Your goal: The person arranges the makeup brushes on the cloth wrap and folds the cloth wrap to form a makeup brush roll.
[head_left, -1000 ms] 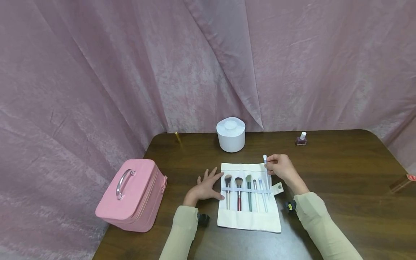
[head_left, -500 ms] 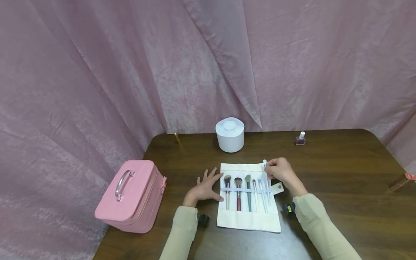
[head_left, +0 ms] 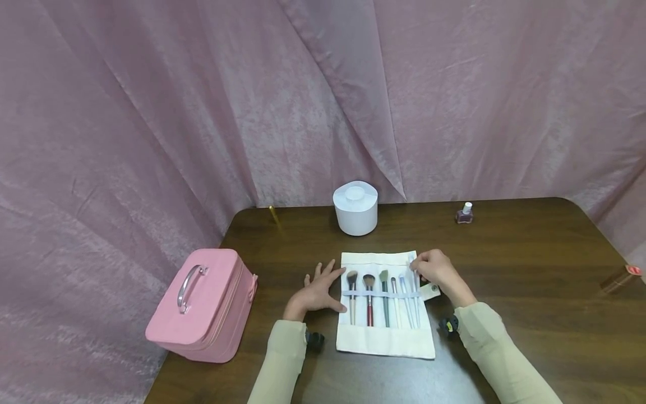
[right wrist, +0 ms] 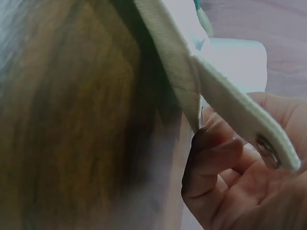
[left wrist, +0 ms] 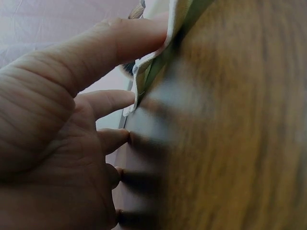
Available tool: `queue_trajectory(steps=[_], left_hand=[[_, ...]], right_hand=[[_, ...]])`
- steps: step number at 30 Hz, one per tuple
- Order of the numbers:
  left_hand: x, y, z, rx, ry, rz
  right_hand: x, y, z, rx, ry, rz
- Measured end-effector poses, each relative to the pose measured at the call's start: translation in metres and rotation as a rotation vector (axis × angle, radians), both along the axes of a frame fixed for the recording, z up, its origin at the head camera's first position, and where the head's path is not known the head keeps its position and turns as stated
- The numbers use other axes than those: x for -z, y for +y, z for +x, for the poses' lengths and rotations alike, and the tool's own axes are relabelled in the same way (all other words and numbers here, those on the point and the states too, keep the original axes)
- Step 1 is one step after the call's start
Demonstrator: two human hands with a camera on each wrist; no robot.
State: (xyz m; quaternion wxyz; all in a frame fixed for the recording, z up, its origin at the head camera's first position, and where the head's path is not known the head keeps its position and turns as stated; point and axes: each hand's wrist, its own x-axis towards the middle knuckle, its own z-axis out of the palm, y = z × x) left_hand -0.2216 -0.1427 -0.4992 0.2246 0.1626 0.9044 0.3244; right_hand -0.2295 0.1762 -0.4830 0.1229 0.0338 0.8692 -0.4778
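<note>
Cream canvas brush roll (head_left: 386, 306) lies unrolled on the worktop (head_left: 530, 292). Left hand (head_left: 318, 292), fingers spread, presses its left edge. Right hand (head_left: 434, 269) pinches a pale blue brush (head_left: 415, 297) at the right end; its tip is hidden by the fingers. Both wrist views are blurred. Behind stand a white jar (head_left: 355, 207) and nail polish (head_left: 465, 214); a pink case (head_left: 204, 306) sits left.

The table (head_left: 530, 280) is dark wood with a visible grain and a soft sheen; the brush roll (head_left: 383, 342) is cream woven cloth, matt and coarse, its strap (right wrist: 240, 115) bearing a metal snap; the vanity case (head_left: 202, 306) looks like smooth pink faux leather with a glossy metal handle; the white container (head_left: 355, 209) seems matt plastic; the curtain (head_left: 151, 112) is thin pink cloth, faintly shiny.
</note>
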Motion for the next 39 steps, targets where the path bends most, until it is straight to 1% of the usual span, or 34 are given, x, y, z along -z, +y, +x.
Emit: queue_trajectory(steps=[3, 6, 13, 18, 25, 32, 37, 39], left_hand=[[0.0, 0.0, 0.0, 0.0, 0.0, 0.0], [0.0, 0.0, 0.0, 0.002, 0.001, -0.001], [0.001, 0.001, 0.0, -0.001, 0.003, -0.004], [0.002, 0.001, 0.0, -0.001, 0.005, -0.008], [0.002, 0.002, -0.001, -0.006, 0.013, -0.009], [0.001, 0.002, 0.0, -0.016, 0.016, -0.022], [0.0, 0.003, 0.0, -0.015, 0.015, -0.029], [0.0, 0.004, 0.0, -0.014, 0.016, -0.031]], right_hand=[[0.0, 0.001, 0.001, 0.001, -0.021, 0.037], [0.001, 0.001, 0.003, -0.009, -0.022, 0.078], [0.005, -0.003, 0.007, -0.021, -0.009, 0.126], [0.003, -0.003, 0.01, -0.032, 0.008, 0.174], [-0.003, -0.003, 0.014, -0.037, 0.004, 0.21], [0.0, -0.005, 0.019, -0.045, 0.038, 0.248], [0.001, -0.007, 0.021, -0.059, 0.036, 0.3], [0.0, -0.006, 0.022, -0.061, 0.033, 0.304]])
